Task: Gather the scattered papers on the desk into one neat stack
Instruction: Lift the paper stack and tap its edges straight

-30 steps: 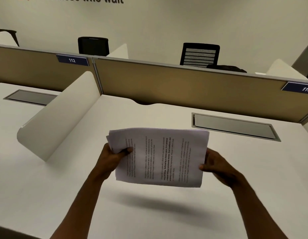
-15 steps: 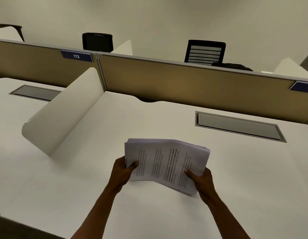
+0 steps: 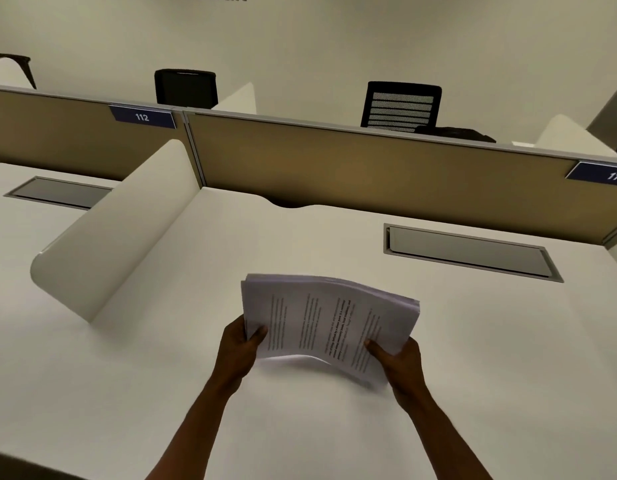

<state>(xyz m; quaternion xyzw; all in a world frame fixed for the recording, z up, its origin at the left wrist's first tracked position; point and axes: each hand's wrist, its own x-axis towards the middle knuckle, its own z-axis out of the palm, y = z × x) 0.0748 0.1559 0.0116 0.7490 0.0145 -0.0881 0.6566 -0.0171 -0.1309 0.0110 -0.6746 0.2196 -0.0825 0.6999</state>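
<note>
A stack of printed white papers [image 3: 329,320] is held in both hands just above the white desk [image 3: 300,427], near its middle. The sheets bow upward in the middle and their near edge touches or nearly touches the desk. My left hand [image 3: 239,348] grips the stack's near left corner with the thumb on top. My right hand [image 3: 399,358] grips the near right corner, thumb on the printed face. No loose sheets show elsewhere on the desk.
A white curved side divider [image 3: 109,237] stands at the left. A tan partition [image 3: 369,168] runs along the back, with labels 112 [image 3: 142,116] and 113 [image 3: 615,175]. A grey cable hatch [image 3: 469,252] is set into the desk at back right. Black chairs [image 3: 400,103] stand beyond.
The stack came down from a raised, flat hold toward the desk and away from me. My right hand shifted from the side edge to the near right corner; the sheets now bow.
</note>
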